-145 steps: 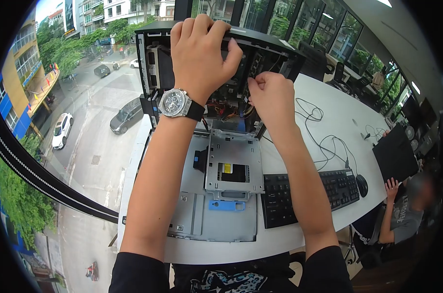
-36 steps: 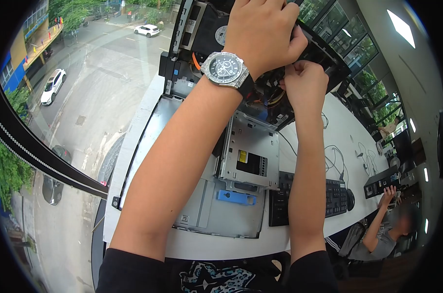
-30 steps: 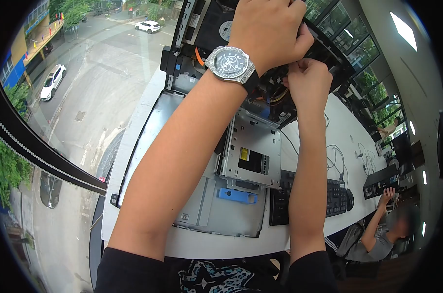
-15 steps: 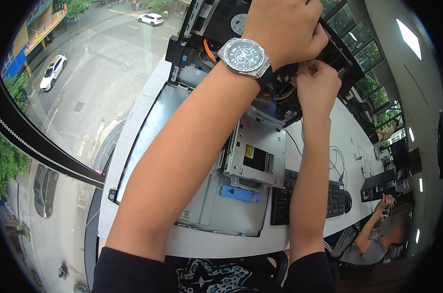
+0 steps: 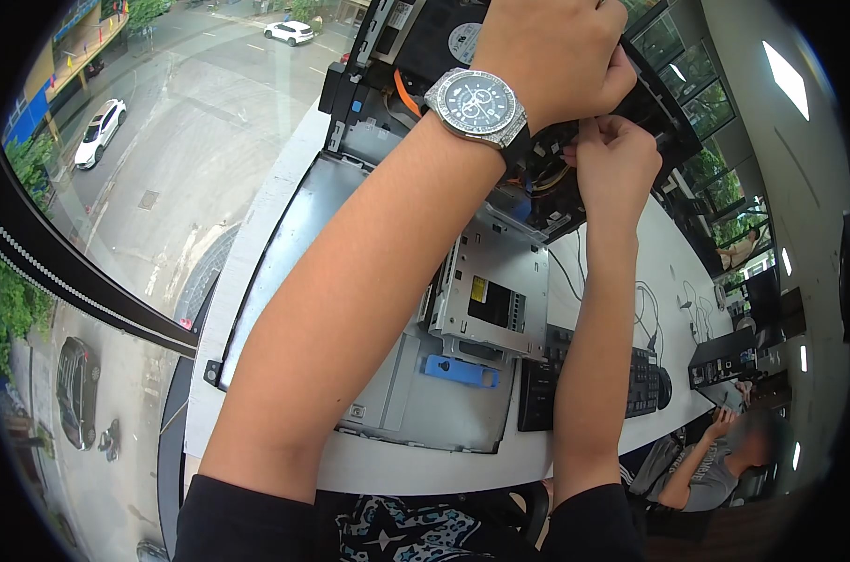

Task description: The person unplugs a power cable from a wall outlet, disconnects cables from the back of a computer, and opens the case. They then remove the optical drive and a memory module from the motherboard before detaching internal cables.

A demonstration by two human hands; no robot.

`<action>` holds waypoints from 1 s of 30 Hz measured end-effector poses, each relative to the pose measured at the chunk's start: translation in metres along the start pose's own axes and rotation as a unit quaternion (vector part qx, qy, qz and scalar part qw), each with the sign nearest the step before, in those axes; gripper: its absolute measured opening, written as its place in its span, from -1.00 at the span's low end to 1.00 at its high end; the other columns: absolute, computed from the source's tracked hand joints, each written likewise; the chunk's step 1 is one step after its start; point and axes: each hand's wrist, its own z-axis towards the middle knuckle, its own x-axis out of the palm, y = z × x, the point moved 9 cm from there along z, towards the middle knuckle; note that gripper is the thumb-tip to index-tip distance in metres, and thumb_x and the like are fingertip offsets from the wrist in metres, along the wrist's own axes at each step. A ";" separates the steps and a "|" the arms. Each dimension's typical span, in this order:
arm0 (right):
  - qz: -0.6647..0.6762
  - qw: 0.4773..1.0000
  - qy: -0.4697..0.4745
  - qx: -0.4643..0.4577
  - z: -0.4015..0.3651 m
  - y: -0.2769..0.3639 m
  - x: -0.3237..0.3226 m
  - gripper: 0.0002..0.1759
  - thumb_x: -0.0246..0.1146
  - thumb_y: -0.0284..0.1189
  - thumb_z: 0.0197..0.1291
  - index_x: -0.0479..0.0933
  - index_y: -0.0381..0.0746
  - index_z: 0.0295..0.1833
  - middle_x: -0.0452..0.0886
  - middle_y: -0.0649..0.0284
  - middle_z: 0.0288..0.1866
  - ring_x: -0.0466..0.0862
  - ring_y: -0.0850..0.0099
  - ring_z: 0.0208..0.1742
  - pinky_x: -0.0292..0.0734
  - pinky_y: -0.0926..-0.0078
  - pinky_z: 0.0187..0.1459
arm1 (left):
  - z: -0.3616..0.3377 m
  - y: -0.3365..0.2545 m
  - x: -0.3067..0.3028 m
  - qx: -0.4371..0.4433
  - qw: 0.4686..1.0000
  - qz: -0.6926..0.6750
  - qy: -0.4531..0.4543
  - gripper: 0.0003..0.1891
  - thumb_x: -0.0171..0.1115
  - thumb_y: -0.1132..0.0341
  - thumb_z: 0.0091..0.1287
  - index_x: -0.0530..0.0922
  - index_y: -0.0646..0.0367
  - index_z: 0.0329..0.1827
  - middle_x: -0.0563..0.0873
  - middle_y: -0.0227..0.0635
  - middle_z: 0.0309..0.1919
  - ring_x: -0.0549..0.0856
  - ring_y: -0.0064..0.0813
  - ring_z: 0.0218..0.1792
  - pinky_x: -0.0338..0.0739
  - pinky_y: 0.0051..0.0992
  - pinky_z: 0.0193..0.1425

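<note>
At one o'clock, the left hand [image 5: 558, 62] probably steadies the computer [image 5: 430, 49] for the right hand [image 5: 620, 167] inside—both grips unclear.

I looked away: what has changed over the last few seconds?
The left hand moved rightward across the computer case, toward the right hand; it is now partly out of frame. The view shifted too. The right hand still reaches inside; the metal bracket and blue piece stay put.
</note>
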 end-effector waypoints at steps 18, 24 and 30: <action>-0.025 1.000 -0.016 -0.008 0.003 -0.008 0.006 -0.74 0.35 -0.40 0.27 0.76 -0.42 -0.26 0.75 -0.07 -0.45 0.81 0.04 -0.37 0.66 0.25 -0.16 | -0.001 -0.001 0.000 -0.003 1.000 0.001 0.000 -0.80 0.21 0.26 0.17 0.61 0.25 -0.36 0.61 -0.11 -0.28 0.60 -0.14 -0.06 0.43 -0.18 0.29; -0.021 0.999 -0.017 -0.020 0.004 -0.006 0.006 -0.75 0.36 -0.40 0.25 0.75 -0.43 -0.27 0.75 -0.10 -0.43 0.80 -0.02 -0.33 0.66 0.23 -0.12 | 0.000 -0.002 -0.001 0.008 1.000 0.011 -0.002 -0.81 0.21 0.26 0.18 0.62 0.23 -0.35 0.62 -0.12 -0.26 0.60 -0.13 -0.05 0.44 -0.19 0.28; -0.030 0.999 -0.013 -0.024 0.007 -0.006 0.007 -0.76 0.37 -0.43 0.23 0.72 -0.44 -0.33 0.73 -0.12 -0.44 0.78 -0.08 -0.33 0.66 0.20 -0.13 | 0.003 0.003 -0.003 0.007 1.000 -0.021 0.002 -0.81 0.21 0.28 0.16 0.66 0.23 -0.38 0.63 -0.14 -0.30 0.62 -0.13 -0.06 0.44 -0.20 0.24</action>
